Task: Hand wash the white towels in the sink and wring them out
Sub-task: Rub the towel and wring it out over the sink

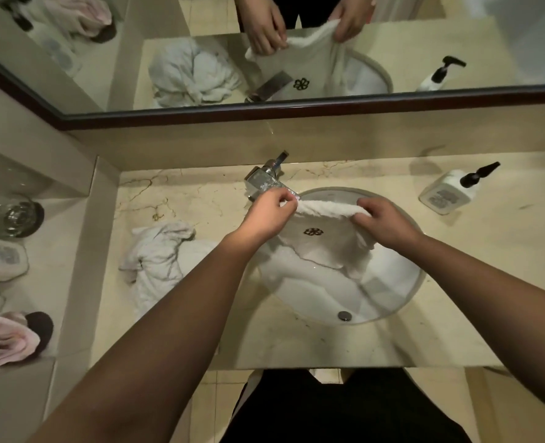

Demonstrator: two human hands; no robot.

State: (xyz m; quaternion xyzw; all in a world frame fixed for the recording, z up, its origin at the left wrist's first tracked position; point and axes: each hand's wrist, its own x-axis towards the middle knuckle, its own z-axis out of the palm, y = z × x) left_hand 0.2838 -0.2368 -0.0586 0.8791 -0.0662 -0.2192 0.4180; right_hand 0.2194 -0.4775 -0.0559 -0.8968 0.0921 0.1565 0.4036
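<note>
Left hand: the left hand (269,212) pinches the left end of the white towel (325,238) at its top edge, fingers curled round the cloth, just in front of the faucet (266,183).
Right hand: the right hand (383,223) grips the right end of the same rolled top edge, fingers curled over it.
Towel: held up above the sink (402,302), stretched between both hands; its lower part hangs down into the basin, a dark flower emblem (313,232) facing up.
Second towel: a crumpled white towel (159,257) lies on the surface (475,282) left of the sink, partly under the left forearm.
Surface: a white pump bottle (453,190) lies on its side at the far right.
Side shelf: a glass (17,215) and a pink cloth (6,340) sit on the left.
Mirror: the mirror (424,59) reflects both hands and the towel.
</note>
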